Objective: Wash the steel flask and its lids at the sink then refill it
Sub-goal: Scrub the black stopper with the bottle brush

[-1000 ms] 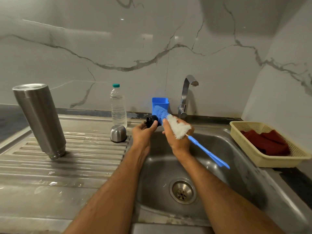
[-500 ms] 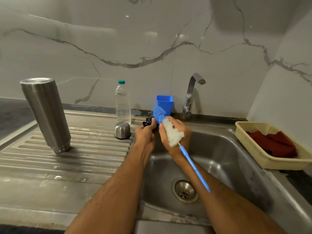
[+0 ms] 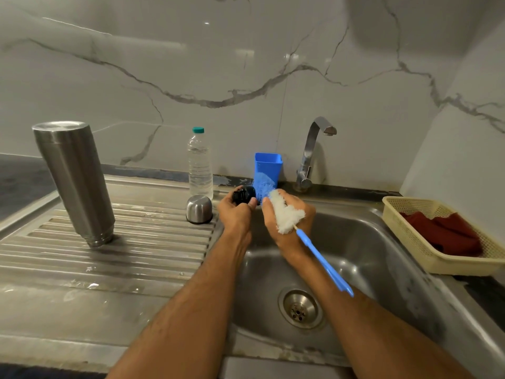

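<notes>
Above the sink (image 3: 382, 242), at frame centre, the black inner lid (image 3: 243, 195) is pinched in the left hand (image 3: 236, 214), while a bottle brush (image 3: 287, 214) is gripped by the right hand (image 3: 289, 228), its blue bristles touching the lid. Small, stiff and probably slick when wet, the lid is best held by its rim. At left, the steel flask (image 3: 73, 181) is stood inverted on the drainboard (image 3: 82, 263), the steel cup lid (image 3: 199, 209) nearer centre.
</notes>
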